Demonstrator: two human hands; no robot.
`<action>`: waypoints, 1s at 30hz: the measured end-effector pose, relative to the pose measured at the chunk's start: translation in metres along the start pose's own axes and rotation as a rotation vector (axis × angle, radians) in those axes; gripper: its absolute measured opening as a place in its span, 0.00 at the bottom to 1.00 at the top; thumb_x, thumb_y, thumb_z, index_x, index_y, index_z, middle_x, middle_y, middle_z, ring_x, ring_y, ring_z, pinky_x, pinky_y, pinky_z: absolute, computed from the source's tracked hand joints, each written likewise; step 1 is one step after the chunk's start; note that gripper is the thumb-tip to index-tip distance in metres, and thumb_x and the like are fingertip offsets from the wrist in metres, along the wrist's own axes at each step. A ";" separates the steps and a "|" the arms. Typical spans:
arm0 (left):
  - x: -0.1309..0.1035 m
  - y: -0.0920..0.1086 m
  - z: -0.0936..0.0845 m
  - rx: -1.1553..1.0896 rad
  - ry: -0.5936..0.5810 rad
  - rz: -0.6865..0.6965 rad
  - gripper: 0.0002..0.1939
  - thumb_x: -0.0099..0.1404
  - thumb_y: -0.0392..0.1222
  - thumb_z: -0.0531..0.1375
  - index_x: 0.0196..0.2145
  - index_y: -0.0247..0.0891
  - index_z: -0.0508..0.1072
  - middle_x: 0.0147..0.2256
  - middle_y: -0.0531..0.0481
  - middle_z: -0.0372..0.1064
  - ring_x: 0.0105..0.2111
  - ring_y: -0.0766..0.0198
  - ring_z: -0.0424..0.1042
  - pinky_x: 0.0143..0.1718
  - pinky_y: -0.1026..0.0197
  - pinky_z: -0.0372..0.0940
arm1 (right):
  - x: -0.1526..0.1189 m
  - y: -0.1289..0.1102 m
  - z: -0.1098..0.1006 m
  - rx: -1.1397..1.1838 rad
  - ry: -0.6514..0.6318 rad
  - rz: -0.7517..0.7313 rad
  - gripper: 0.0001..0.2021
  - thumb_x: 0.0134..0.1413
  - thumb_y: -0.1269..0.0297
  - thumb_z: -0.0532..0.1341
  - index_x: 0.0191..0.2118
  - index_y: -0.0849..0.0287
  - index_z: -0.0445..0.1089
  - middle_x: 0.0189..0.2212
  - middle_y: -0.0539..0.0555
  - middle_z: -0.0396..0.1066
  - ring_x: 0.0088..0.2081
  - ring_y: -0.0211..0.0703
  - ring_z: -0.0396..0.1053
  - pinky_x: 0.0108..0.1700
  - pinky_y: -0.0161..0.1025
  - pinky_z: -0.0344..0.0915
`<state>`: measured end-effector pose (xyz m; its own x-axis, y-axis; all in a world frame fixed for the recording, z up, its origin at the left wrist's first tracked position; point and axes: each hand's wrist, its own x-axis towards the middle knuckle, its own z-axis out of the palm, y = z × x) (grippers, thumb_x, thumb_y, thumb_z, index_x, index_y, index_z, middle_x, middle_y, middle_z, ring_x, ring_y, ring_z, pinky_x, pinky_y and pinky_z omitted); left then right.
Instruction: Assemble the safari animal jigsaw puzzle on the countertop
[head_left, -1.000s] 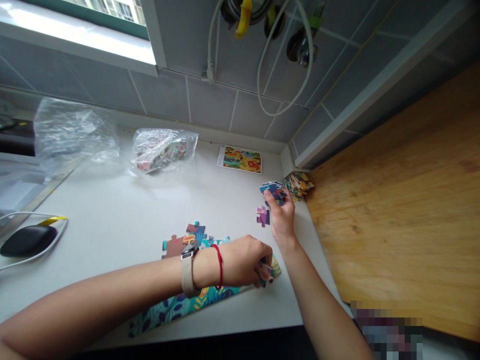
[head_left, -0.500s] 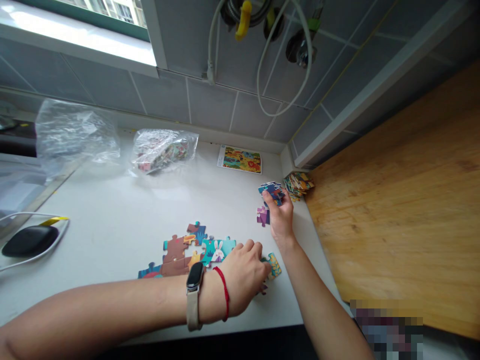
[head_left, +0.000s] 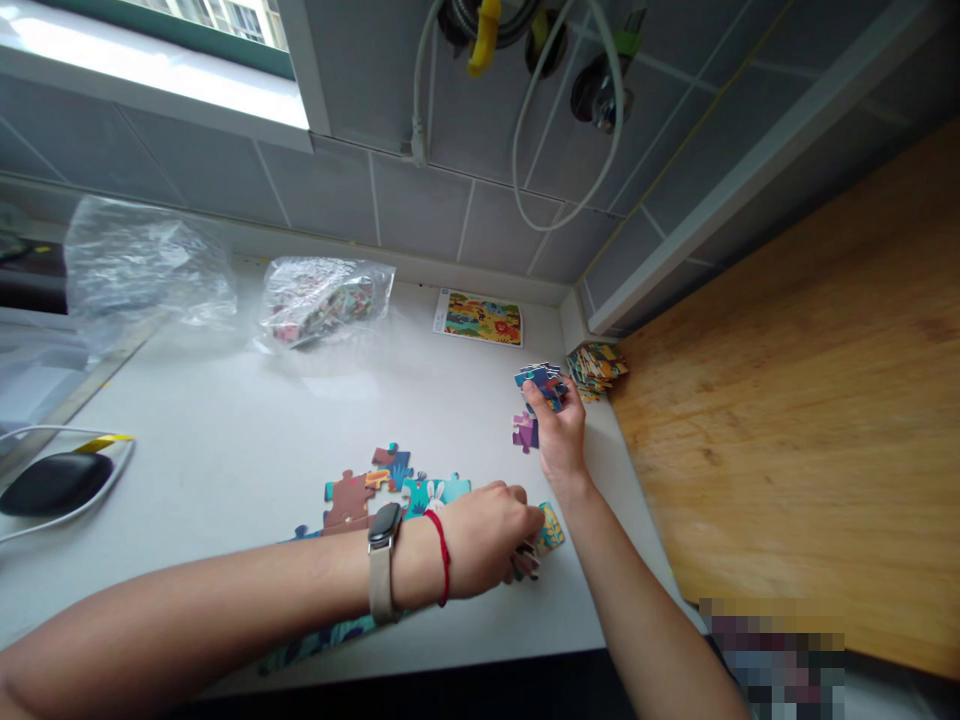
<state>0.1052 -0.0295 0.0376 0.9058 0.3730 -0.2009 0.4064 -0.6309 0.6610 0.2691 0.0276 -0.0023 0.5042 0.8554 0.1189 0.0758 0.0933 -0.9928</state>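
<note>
My right hand point(head_left: 561, 430) grips a small stack of puzzle pieces point(head_left: 541, 385), its thumb on top. Just below that stack a purple puzzle piece point(head_left: 524, 431) lies on the white counter. My left hand point(head_left: 487, 540), with a watch and red cord at the wrist, is closed palm down; brown and dark puzzle pieces point(head_left: 526, 562) show beneath its curled fingers, though the fingertips are hidden. A yellow and teal puzzle piece point(head_left: 551, 528) lies right beside those fingers. The partly joined puzzle point(head_left: 349, 500), with a rabbit and brown shapes, is partly covered by my left forearm.
A pile of puzzle pieces point(head_left: 598, 370) sits in the corner by the wooden panel point(head_left: 780, 430). Along the wall lie a picture card point(head_left: 480, 318), a clear bag with pieces point(head_left: 326, 303) and a crumpled plastic bag point(head_left: 150, 265). At left is a black device point(head_left: 56, 483) with a white cable.
My left hand and forearm have shifted slightly up, and the pieces under its fingers have moved up too. More of the puzzle's lower edge shows below the forearm. The right hand stays almost still.
</note>
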 end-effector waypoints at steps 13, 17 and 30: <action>0.018 -0.011 0.005 -0.451 0.107 0.005 0.09 0.56 0.32 0.75 0.35 0.36 0.82 0.38 0.47 0.80 0.38 0.60 0.80 0.41 0.64 0.71 | 0.002 0.004 -0.002 0.006 -0.003 0.006 0.21 0.48 0.51 0.76 0.43 0.55 0.73 0.36 0.48 0.76 0.34 0.38 0.69 0.39 0.36 0.70; 0.021 -0.014 0.016 -0.386 0.202 0.077 0.12 0.52 0.36 0.79 0.34 0.38 0.84 0.53 0.41 0.76 0.60 0.49 0.72 0.58 0.58 0.68 | 0.000 0.002 -0.001 0.010 -0.014 0.026 0.22 0.48 0.50 0.76 0.44 0.55 0.72 0.36 0.48 0.75 0.33 0.38 0.68 0.35 0.35 0.70; 0.028 -0.016 0.022 -0.166 0.203 0.258 0.16 0.58 0.43 0.77 0.37 0.37 0.76 0.48 0.44 0.73 0.50 0.52 0.74 0.53 0.55 0.70 | 0.000 0.001 0.000 -0.011 -0.003 0.018 0.21 0.48 0.50 0.75 0.43 0.55 0.73 0.34 0.48 0.75 0.31 0.38 0.67 0.34 0.36 0.70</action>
<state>0.1270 -0.0238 0.0049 0.9271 0.3535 0.1244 0.1273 -0.6094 0.7826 0.2693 0.0275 -0.0035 0.5027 0.8586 0.1006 0.0757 0.0722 -0.9945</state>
